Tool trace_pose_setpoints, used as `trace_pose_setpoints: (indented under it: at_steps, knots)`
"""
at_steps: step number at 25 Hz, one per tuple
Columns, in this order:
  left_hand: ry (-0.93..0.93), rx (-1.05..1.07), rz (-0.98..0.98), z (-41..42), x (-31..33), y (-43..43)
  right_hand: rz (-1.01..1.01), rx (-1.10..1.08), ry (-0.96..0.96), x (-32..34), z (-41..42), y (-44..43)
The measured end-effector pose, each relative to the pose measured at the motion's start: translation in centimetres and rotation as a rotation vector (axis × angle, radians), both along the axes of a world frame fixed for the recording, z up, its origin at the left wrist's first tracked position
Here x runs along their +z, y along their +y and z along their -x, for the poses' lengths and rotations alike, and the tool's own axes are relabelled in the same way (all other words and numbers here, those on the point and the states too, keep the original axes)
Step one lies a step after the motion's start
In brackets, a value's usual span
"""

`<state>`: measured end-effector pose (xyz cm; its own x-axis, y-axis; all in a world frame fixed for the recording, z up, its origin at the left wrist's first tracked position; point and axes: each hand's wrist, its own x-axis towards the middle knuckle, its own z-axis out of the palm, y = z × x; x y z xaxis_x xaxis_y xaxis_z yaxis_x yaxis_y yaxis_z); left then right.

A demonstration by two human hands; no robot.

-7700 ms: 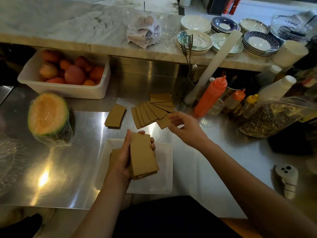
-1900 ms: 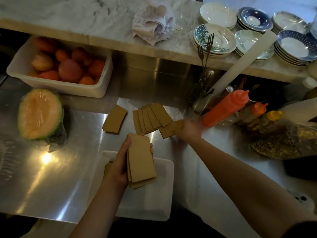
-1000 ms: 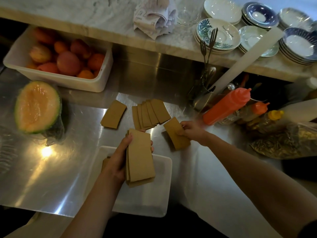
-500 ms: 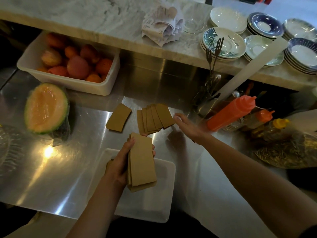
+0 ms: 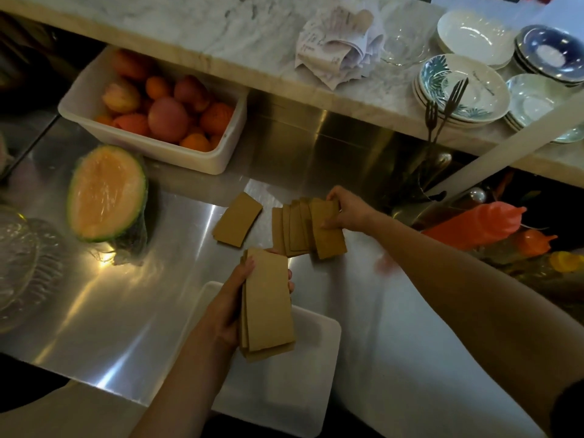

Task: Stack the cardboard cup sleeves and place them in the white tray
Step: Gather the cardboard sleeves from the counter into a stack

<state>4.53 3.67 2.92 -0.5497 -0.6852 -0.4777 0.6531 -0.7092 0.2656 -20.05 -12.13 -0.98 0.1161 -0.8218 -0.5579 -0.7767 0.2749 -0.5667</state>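
While left grip (image 5: 227, 308) clasps the sleeve stack (image 5: 268, 305) over white tray (image 5: 316, 374) — right grip (image 5: 347, 210) tight on rightmost fanned sleeve (image 5: 328, 240)

No text, brand, number or sign could be read. Dark printed lines were noted on the crumpled paper slips (image 5: 339, 45), which lay on the marble counter (image 5: 221, 26) to the left of the leaf-patterned plate (image 5: 464, 90). The print was too small and blurred to make out. A short line of fine script ran across the pale centre of the plate itself, right of its leaf motif, and this was also illegible. The cardboard sleeves (image 5: 268, 301), below and left of the plate, presented plain brown faces.
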Motion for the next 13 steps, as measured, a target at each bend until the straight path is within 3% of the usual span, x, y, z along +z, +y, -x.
trace_pose_setpoints:
  at_steps: [8,13]
  knots:
    - [-0.007,0.035,0.008,-0.6,-0.3,-1.0,0.041,0.364,0.422,-2.6,-0.9,-3.3]
    - [-0.005,0.036,0.007,-0.6,-0.3,-1.3,0.141,0.307,0.343,-2.9,-0.5,-2.3]
